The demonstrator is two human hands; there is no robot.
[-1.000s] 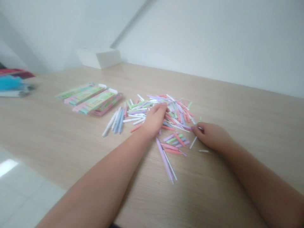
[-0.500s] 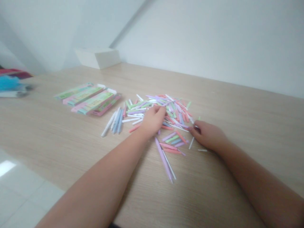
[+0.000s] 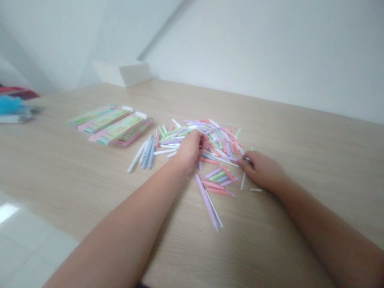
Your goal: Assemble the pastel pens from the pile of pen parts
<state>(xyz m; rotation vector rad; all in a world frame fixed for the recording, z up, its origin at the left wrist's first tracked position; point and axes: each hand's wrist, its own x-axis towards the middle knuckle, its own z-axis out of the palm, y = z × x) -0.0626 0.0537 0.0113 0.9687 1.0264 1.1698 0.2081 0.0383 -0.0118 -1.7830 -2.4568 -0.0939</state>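
Note:
A loose heap of pen parts [image 3: 223,138] in white, lilac, green and coral lies mid-table. My left hand [image 3: 190,150] reaches into the near side of this heap, fingers curled downward; what they hold, if anything, is hidden. At the heap's right edge my right hand [image 3: 261,168] has thumb and fingertips pinched together, and blur hides what is between them. Between the hands lies a smaller group of short coloured pieces [image 3: 219,176]. A longer lilac pen barrel [image 3: 207,202] points toward me beside a thin white stick [image 3: 214,210].
Left of the heap, several white and pale blue barrels [image 3: 147,152] lie side by side. Farther left are flat pastel boxes [image 3: 120,128]. A white block [image 3: 123,73] stands at the back by the wall. Blue and red items [image 3: 12,105] sit at the far left.
My left hand has turned slightly and shifted a little left, showing more of its fingers over the heap. My right hand has stayed almost in place.

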